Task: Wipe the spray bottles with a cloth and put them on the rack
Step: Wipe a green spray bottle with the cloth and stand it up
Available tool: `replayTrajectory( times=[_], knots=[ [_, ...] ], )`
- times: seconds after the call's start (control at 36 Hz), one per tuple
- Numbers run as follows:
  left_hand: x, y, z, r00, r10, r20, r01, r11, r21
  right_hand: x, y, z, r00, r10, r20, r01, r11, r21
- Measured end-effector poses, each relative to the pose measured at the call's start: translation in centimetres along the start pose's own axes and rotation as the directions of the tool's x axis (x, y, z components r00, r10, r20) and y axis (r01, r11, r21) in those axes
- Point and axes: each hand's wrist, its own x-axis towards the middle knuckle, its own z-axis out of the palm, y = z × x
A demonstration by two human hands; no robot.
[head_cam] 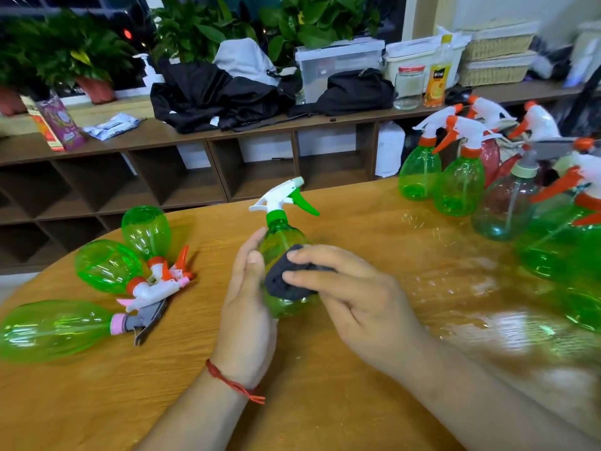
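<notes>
My left hand (247, 307) gripped the green spray bottle (282, 237) round its body, nozzle up and slightly tilted, over the middle of the wooden table (357, 222). My right hand (357, 297) pinched the dark grey cloth (283, 279) - pressed against the bottle's front. To the left, three green bottles (107, 265) lay on their sides - more bottles (455, 187) stood at the right edge, well apart.

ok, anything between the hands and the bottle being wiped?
Only the dark cloth, which the right hand holds against the green-trigger bottle. The left hand grips the bottle directly. Nothing else intervenes.
</notes>
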Motion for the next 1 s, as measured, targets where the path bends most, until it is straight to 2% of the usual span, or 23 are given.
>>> replayTrajectory(
  times=[0.11,0.17,0.25,0.31,0.42,0.61,0.69,0.75,0.81,1.0],
  knots=[
    [-0.1,-1.0,-0.3,0.991,0.077,0.111,-0.095,0.981,0.167,1.1,0.7,-0.4,0.97,0.216,-0.114,-0.203,0.973,0.114],
    [-0.1,-1.2,-0.3,0.983,0.06,0.175,-0.092,0.979,0.18,1.8,1.3,-0.8,0.939,0.314,-0.138,-0.29,0.942,0.167],
    [-0.1,-1.1,-0.1,0.98,0.048,0.196,-0.079,0.985,0.154,2.0,1.5,-1.1,0.917,0.376,-0.131,-0.342,0.912,0.226],
    [0.0,-1.1,-0.1,0.985,0.033,0.171,-0.064,0.982,0.179,1.8,1.4,-1.0,0.913,0.382,-0.139,-0.343,0.908,0.242],
    [-0.2,-1.3,0.4,0.988,0.059,0.143,-0.109,0.923,0.368,1.6,1.4,-0.7,0.91,0.38,-0.165,-0.334,0.908,0.253],
    [-0.5,-1.4,1.0,0.991,0.117,0.063,-0.132,0.869,0.477,1.2,2.0,-0.4,0.903,0.377,-0.205,-0.345,0.922,0.178],
    [-0.6,-1.2,1.2,0.992,0.118,0.042,-0.125,0.902,0.414,1.2,2.1,-0.2,0.911,0.346,-0.224,-0.325,0.937,0.126],
    [-0.7,-1.1,1.3,0.998,0.044,0.037,-0.054,0.947,0.317,1.4,2.0,0.1,0.912,0.34,-0.229,-0.323,0.94,0.111],
    [-0.9,-1.0,1.4,0.998,0.018,0.057,-0.035,0.946,0.323,1.4,2.0,0.3,0.909,0.355,-0.217,-0.335,0.934,0.125],
    [-1.5,-0.7,1.9,0.997,0.073,0.014,-0.074,0.947,0.312,1.6,1.4,0.5,0.94,0.305,-0.154,-0.283,0.948,0.148]
  ],
)
